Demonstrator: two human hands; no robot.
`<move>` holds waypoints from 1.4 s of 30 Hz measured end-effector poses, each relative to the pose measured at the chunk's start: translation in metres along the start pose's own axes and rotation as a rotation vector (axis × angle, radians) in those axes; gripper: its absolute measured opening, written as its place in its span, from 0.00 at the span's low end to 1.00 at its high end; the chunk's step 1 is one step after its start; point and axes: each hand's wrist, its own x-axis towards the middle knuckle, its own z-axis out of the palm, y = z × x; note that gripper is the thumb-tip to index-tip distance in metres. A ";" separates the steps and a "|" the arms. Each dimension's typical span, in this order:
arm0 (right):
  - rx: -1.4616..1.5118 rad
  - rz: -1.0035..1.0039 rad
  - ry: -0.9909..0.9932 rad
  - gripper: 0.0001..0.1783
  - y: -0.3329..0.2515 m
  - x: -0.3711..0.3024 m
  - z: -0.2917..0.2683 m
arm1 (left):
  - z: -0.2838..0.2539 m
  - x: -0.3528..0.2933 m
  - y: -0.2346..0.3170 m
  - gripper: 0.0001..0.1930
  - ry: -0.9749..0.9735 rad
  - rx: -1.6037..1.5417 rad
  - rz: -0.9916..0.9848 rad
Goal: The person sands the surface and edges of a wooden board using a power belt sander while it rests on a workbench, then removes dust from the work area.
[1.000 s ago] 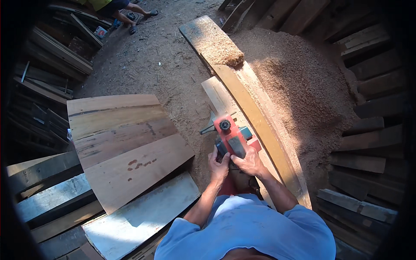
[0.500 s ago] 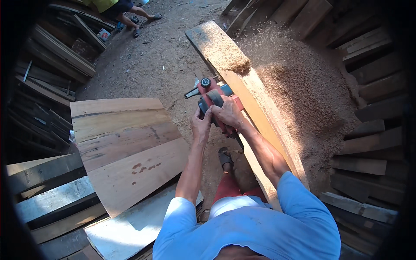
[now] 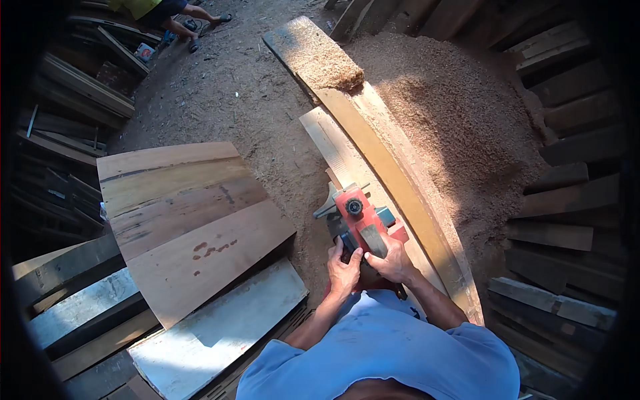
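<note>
Drawn bodyward, the red planer (image 3: pixel 363 217) sits in both hands' (image 3: pixel 344 272) (image 3: pixel 395 261) curled fingers (image 3: pixel 357 257) beside a tan board (image 3: pixel 392 175).

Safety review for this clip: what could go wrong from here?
1. Both the left hand and right hand are bare on the red power planer; a slip might bring fingers near its cutter.
2. No clamp shows on the pale board beneath it, so the board could shift.
3. Loose shavings heaped alongside might spread and make footing slippery.
</note>
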 end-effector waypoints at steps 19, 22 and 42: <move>-0.059 -0.250 0.077 0.18 -0.139 0.267 0.020 | -0.076 0.279 0.075 0.21 0.019 -0.419 0.219; -0.007 -0.273 0.048 0.21 -0.119 0.237 0.017 | -0.066 0.250 0.067 0.21 0.024 -0.388 0.195; -0.031 0.017 0.035 0.23 0.041 -0.066 -0.004 | 0.036 -0.068 -0.034 0.40 0.062 -0.124 0.009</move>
